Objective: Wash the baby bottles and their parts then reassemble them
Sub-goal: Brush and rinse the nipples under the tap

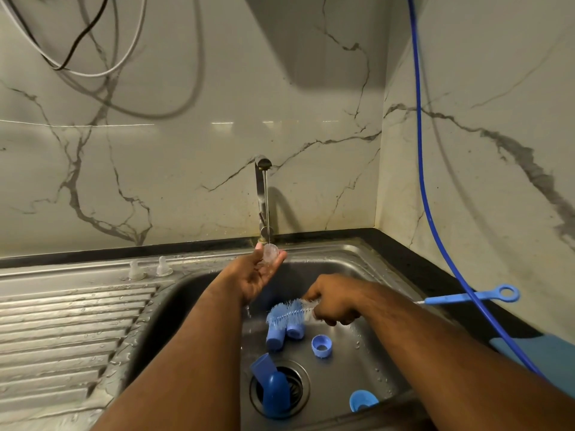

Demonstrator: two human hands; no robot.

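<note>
Rinsing under the tap's [263,194] thin stream, the left hand [259,272] pinches a small clear silicone part [270,252] between thumb and fingertips at the far side of the sink [193,306]. Wet and slick, it could slip out and drop toward the drain strainer [296,387], where a blue bottle [274,395] lies. The right hand [336,306] is curled tight round the bottle brush [289,313] just above two blue caps [284,334], which a careless sweep of the bristles could scatter.
</note>
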